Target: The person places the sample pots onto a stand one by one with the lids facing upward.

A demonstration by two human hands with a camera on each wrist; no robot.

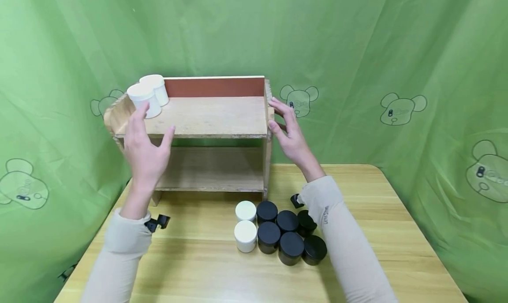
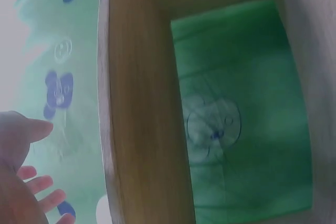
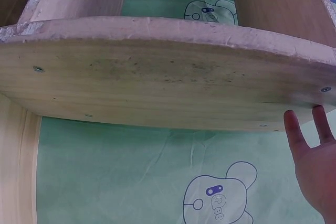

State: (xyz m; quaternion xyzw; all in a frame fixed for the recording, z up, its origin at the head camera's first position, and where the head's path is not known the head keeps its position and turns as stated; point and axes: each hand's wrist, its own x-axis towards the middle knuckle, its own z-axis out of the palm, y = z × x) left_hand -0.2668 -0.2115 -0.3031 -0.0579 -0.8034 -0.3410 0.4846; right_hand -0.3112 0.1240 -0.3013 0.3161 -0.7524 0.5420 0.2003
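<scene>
A two-tier wooden shelf (image 1: 214, 117) stands at the back of the table. Two white lidded jars, a front one (image 1: 140, 93) and a back one (image 1: 158, 89), sit side by side in the left corner of its top tier. My left hand (image 1: 145, 155) is raised before the front jar, fingers extended and thumb spread, gripping nothing; its fingertips overlap the jar in the head view, so contact is unclear. At the shelf's right end my right hand (image 1: 291, 137) touches the side panel (image 3: 173, 82) with its fingertips, fingers slightly bent.
On the table (image 1: 357, 232), right of centre, two white jars (image 1: 245, 233) stand beside a cluster of several black lidded jars (image 1: 268, 234). The right forearm (image 1: 341, 232) passes close to that cluster. A green curtain (image 1: 337, 51) surrounds the table.
</scene>
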